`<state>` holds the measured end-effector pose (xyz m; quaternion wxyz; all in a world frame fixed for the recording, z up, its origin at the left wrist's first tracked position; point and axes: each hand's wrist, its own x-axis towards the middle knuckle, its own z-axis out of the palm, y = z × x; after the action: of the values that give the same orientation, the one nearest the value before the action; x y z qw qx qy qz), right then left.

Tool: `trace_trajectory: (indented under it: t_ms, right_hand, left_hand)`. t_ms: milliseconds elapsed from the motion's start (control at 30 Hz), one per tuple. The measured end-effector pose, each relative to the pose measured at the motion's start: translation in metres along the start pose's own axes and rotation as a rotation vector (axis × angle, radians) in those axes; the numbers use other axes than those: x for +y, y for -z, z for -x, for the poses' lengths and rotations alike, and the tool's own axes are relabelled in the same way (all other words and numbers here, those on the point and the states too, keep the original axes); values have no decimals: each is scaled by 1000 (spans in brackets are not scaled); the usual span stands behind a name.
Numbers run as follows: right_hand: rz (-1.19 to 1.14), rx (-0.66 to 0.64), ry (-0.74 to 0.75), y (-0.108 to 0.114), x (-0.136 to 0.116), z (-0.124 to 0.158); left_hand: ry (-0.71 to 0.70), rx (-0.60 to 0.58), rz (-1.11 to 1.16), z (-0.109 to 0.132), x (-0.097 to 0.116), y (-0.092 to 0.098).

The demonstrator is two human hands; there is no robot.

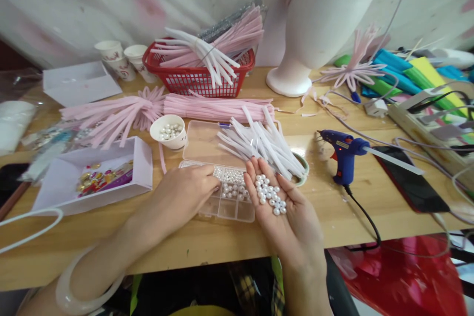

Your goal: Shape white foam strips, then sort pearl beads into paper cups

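A clear plastic compartment box [237, 212] with white pearl beads [233, 190] in several sections lies on the table, its lid folded back. My left hand [185, 190] reaches over the box's left side, fingers bent and closed together at the compartments; whatever they pinch is hidden. To the right of the box, my right hand [289, 229] is turned palm up and slightly cupped, holding a small heap of loose pearl beads [272, 195]. Just behind the box stands a paper cup [177, 142] with larger pearls. White fuzzy stems [262, 145] lie beyond my right fingertips.
A blue glue gun [344, 153] with its cord stands right of my hand, beside a dark phone [411, 177]. A white box [137, 168] of trinkets sits left. Behind are pink stems [218, 107], a red basket [203, 81] and a white mannequin head [326, 24].
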<state>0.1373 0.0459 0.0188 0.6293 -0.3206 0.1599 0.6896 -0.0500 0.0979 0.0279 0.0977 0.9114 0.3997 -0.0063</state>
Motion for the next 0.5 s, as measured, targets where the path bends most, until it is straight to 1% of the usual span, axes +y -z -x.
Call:
trace_trajectory:
  t_ms: [33,67,133,200,233,367,433,500]
  right_hand:
    - [-1,1,-10,-1,2,0]
    - [1,-2,-22,-3,5,0]
    - [15,-19,-52,-5,11,1]
    - [46,-51,-86,-6,18,1]
    - [65,-69,-103,-7,22,2]
    - [122,-124,-172,-6,38,3]
    - [108,-112,-198,-6,44,4]
    - [64,-59,-212,-8,49,5]
  left_hand:
    - [6,39,59,2,0,4]
    - [14,102,133,4,2,8]
    - [26,259,303,9,9,15]
    - [8,395,435,14,19,17]
    - [-11,433,476,16,24,16]
    - [-33,449,553,23,34,1]
    - [-9,474,612,27,33,-4]
    - [14,525,657,32,31,-5]
